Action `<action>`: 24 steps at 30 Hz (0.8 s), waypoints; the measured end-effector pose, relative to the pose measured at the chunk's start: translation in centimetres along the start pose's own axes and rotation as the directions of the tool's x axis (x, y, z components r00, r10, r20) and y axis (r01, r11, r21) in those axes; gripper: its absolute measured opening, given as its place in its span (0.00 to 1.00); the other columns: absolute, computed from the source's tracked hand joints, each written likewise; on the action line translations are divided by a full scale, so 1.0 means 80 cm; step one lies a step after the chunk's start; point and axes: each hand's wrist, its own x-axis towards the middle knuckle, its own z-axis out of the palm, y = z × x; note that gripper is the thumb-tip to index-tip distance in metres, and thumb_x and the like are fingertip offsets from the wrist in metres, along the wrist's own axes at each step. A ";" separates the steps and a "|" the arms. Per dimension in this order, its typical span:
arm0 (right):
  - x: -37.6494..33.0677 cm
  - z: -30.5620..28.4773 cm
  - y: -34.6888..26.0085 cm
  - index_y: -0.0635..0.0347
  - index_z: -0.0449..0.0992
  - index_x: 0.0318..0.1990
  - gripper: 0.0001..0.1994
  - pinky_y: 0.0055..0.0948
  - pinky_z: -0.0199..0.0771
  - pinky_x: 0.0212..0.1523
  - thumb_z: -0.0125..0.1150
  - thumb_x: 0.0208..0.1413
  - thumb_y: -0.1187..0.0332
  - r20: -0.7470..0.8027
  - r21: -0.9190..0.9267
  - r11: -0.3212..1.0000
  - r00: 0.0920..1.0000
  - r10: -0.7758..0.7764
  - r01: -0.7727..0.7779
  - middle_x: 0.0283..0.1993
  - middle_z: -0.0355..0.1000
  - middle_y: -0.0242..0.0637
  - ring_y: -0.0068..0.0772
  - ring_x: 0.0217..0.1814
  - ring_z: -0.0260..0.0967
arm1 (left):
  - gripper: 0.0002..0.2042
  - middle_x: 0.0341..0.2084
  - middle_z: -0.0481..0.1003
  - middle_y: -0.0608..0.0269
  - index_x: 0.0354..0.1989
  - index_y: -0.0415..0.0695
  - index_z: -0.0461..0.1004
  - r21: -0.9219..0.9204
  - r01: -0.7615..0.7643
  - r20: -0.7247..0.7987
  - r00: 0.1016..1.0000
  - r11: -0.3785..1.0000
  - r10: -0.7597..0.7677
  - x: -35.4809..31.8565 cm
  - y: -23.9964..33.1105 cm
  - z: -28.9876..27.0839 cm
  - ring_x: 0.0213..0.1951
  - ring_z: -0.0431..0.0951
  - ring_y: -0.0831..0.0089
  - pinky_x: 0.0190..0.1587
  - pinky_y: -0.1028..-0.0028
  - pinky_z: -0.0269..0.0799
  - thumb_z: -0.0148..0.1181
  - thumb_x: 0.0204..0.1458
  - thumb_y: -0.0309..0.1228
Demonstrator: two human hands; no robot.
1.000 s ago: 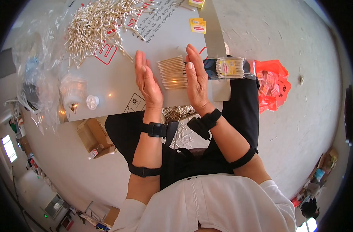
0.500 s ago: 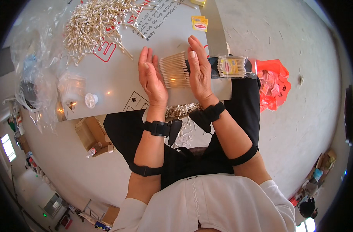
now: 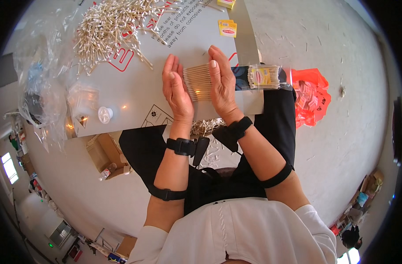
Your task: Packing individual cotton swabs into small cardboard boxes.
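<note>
A flat row of cotton swabs point(image 3: 197, 83) lies side by side on the grey tabletop point(image 3: 135, 94), between my two upright palms. My left hand point(image 3: 180, 92) stands at the row's left ends, fingers stretched out. At the right ends is my right hand point(image 3: 223, 86), its fingers also straight and the thumb raised. Both hands seem to touch the tips without gripping the swabs. Just right of my right hand, a dark patterned strip point(image 3: 241, 75) leads to a clear pack of cotton swabs point(image 3: 263, 77) with a yellow card in it, at the table's edge.
A big heap of loose swabs point(image 3: 108, 33) covers the far left. Yellow cards point(image 3: 228, 29) lie at the far right. Clear containers point(image 3: 82, 99), a small white cup point(image 3: 105, 114) and a plastic bag point(image 3: 44, 88) sit left. A red bag point(image 3: 317, 94) is beyond the right edge.
My hands have come closer together, the right one shifting left against the swab ends. The row between them looks narrower and more even.
</note>
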 end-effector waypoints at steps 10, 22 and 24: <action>-0.007 -0.030 -0.004 0.69 0.71 0.52 0.14 0.25 0.66 0.57 0.51 0.65 0.69 -0.099 0.290 0.937 0.967 0.233 -0.196 0.48 0.73 0.36 0.25 0.54 0.68 | 0.26 0.62 0.61 0.48 0.63 0.34 0.58 -0.041 -0.001 -0.077 0.997 0.999 -0.002 0.002 0.015 -0.029 0.66 0.58 0.59 0.68 0.60 0.49 0.48 0.64 0.40; -0.062 -0.102 -0.025 0.67 0.76 0.40 0.05 0.23 0.73 0.42 0.55 0.59 0.77 0.092 0.024 0.927 0.924 0.371 -0.375 0.38 0.74 0.33 0.23 0.40 0.72 | 0.23 0.64 0.60 0.52 0.62 0.37 0.60 0.613 -0.152 0.158 0.985 0.775 0.068 -0.061 0.033 -0.070 0.65 0.59 0.58 0.66 0.61 0.53 0.52 0.57 0.27; -0.066 -0.105 -0.023 0.66 0.76 0.39 0.05 0.25 0.73 0.40 0.56 0.57 0.78 0.102 -0.060 0.948 0.943 0.318 -0.313 0.37 0.74 0.35 0.27 0.38 0.73 | 0.25 0.64 0.59 0.51 0.63 0.37 0.59 0.675 -0.201 0.217 0.974 0.710 0.069 -0.066 0.035 -0.068 0.66 0.58 0.55 0.66 0.60 0.53 0.54 0.56 0.26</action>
